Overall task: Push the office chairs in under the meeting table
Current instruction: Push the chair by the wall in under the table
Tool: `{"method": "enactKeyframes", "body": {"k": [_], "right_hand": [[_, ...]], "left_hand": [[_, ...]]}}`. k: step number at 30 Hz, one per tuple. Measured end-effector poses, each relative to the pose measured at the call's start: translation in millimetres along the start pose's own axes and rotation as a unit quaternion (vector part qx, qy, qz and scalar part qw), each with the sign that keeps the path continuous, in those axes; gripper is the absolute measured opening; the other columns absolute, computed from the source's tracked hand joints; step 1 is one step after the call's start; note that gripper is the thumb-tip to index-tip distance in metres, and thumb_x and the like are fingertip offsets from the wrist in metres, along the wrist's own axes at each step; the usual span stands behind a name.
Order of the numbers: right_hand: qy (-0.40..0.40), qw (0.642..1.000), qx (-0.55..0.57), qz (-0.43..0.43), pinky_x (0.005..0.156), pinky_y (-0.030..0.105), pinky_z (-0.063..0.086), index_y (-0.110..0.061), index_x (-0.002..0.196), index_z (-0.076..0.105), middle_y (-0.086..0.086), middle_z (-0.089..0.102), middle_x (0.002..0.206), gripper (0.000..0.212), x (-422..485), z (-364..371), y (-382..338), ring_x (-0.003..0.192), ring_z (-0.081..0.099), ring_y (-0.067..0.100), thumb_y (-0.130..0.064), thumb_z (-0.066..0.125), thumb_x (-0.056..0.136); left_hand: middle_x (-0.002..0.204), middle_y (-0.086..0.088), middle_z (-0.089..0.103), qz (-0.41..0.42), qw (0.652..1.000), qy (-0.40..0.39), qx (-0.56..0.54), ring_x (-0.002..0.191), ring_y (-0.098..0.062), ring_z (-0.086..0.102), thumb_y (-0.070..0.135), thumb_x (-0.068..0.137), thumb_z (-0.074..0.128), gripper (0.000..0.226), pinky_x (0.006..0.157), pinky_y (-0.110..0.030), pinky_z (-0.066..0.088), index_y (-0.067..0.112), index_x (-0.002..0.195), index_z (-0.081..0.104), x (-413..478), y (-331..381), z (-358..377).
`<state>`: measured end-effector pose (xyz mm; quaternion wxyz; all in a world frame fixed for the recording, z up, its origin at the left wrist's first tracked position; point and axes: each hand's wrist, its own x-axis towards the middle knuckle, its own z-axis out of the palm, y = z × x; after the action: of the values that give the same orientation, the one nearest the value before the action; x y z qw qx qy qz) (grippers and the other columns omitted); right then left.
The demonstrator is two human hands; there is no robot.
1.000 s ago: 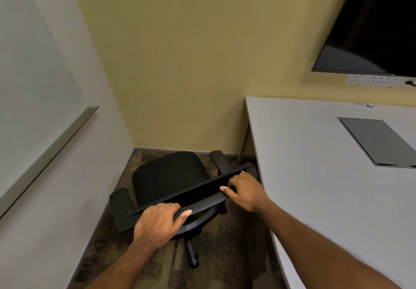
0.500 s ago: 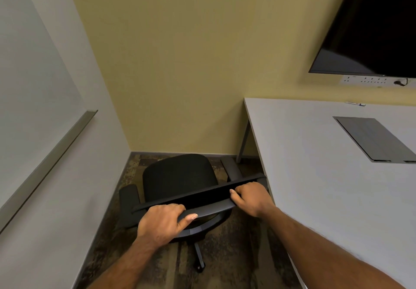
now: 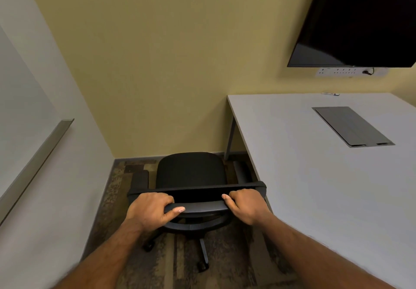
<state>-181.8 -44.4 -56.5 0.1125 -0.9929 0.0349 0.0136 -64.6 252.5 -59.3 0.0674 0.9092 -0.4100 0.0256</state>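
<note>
Carpeted corner; hands (image 3: 198, 207) gripping chair-back (image 3: 198, 191)

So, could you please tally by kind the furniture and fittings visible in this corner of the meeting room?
Office chair: 1, both hands on its backrest
Meeting table: 1
Wall screen: 1
Socket strip: 1
Table cable hatch: 1
Whiteboard tray: 1
Total: 6

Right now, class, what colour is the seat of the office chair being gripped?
Black; the seat shows best in the head view, ahead of both hands.
</note>
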Motion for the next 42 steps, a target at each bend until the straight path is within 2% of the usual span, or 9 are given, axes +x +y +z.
{"method": "enactKeyframes", "body": {"k": [2, 6, 12, 17, 24, 29, 35, 39, 42], "right_hand": [[0.003, 1.000, 0.004, 0.001, 0.059, 0.033, 0.039, -0.027, 0.068, 0.049, -0.005, 0.052, 0.061, 0.059, -1, -1, 3, 0.059, 0.052, 0.012, -0.069, 0.019, 0.096], [0.004, 1.000, 0.024, -0.009, 0.056, 0.028, 0.034, -0.030, 0.071, 0.046, -0.006, 0.052, 0.065, 0.063, -5, -1, 12, 0.060, 0.049, 0.011, -0.082, 0.015, 0.088], [0.043, 0.999, 0.031, 0.003, 0.055, 0.026, 0.028, -0.030, 0.075, 0.049, -0.010, 0.049, 0.068, 0.062, -8, 3, 12, 0.063, 0.047, 0.009, -0.081, 0.017, 0.091], [0.039, 0.999, 0.023, 0.028, 0.058, 0.032, 0.036, -0.028, 0.076, 0.051, -0.007, 0.051, 0.068, 0.065, -6, 1, 6, 0.063, 0.050, 0.012, -0.079, 0.014, 0.092], [0.036, 0.998, -0.007, 0.060, 0.061, 0.034, 0.045, -0.030, 0.078, 0.053, -0.007, 0.055, 0.071, 0.062, 0, -1, -8, 0.065, 0.052, 0.010, -0.074, 0.012, 0.094], [0.036, 0.997, -0.018, 0.072, 0.057, 0.031, 0.041, -0.031, 0.076, 0.051, -0.008, 0.052, 0.069, 0.069, 2, 2, -15, 0.063, 0.050, 0.008, -0.087, 0.013, 0.086], [0.033, 0.995, -0.006, 0.097, 0.059, 0.033, 0.044, -0.032, 0.074, 0.049, -0.008, 0.053, 0.066, 0.068, 8, 5, -32, 0.060, 0.051, 0.008, -0.089, 0.014, 0.085], [-0.008, 0.995, -0.002, 0.103, 0.060, 0.034, 0.045, -0.028, 0.074, 0.051, -0.006, 0.053, 0.063, 0.076, 19, 2, -45, 0.058, 0.051, 0.009, -0.093, 0.011, 0.080], [-0.079, 0.992, 0.018, 0.098, 0.057, 0.030, 0.040, -0.027, 0.072, 0.053, -0.005, 0.054, 0.063, 0.079, 33, -8, -47, 0.059, 0.053, 0.009, -0.096, 0.016, 0.074]], "left_hand": [[0.069, 0.010, 0.053, 0.007, 1.000, -0.015, 0.001, 0.062, -0.008, 0.049, 0.085, 0.083, 0.003, 0.076, 0.057, -0.031, 0.039, 0.030, 0.074, 0.054, 11, -4, 0], [0.065, 0.011, 0.048, 0.032, 0.999, -0.024, 0.001, 0.058, -0.006, 0.045, 0.087, 0.082, 0.004, 0.074, 0.054, -0.029, 0.031, 0.030, 0.070, 0.049, 33, -11, -1], [0.062, 0.007, 0.057, 0.024, 0.999, -0.024, 0.012, 0.058, -0.008, 0.052, 0.086, 0.082, 0.001, 0.080, 0.058, -0.031, 0.041, 0.033, 0.077, 0.061, 59, -13, -2], [0.058, 0.009, 0.053, 0.037, 0.999, -0.016, 0.012, 0.054, -0.007, 0.048, 0.085, 0.082, -0.003, 0.081, 0.061, -0.030, 0.031, 0.034, 0.074, 0.060, 70, -16, -5], [0.070, 0.010, 0.065, 0.033, 0.999, -0.029, 0.025, 0.068, -0.007, 0.059, 0.079, 0.085, 0.004, 0.084, 0.075, -0.032, 0.047, 0.033, 0.093, 0.073, 77, -19, -8], [0.067, 0.010, 0.064, 0.042, 0.999, -0.024, 0.019, 0.065, -0.007, 0.059, 0.081, 0.085, 0.007, 0.084, 0.070, -0.032, 0.049, 0.032, 0.092, 0.074, 80, -28, -8], [0.073, 0.011, 0.066, 0.069, 0.997, -0.045, 0.006, 0.065, -0.006, 0.056, 0.081, 0.084, 0.004, 0.086, 0.063, -0.030, 0.044, 0.032, 0.092, 0.075, 90, -48, -9], [0.060, 0.009, 0.051, 0.077, 0.995, -0.039, 0.044, 0.058, -0.009, 0.046, 0.076, 0.086, -0.001, 0.090, 0.066, -0.033, 0.036, 0.026, 0.080, 0.072, 99, -65, -12], [0.076, 0.005, 0.061, 0.040, 0.996, -0.024, 0.078, 0.077, -0.017, 0.055, 0.072, 0.089, -0.003, 0.087, 0.082, -0.037, 0.038, 0.026, 0.084, 0.071, 99, -75, -6]]}}
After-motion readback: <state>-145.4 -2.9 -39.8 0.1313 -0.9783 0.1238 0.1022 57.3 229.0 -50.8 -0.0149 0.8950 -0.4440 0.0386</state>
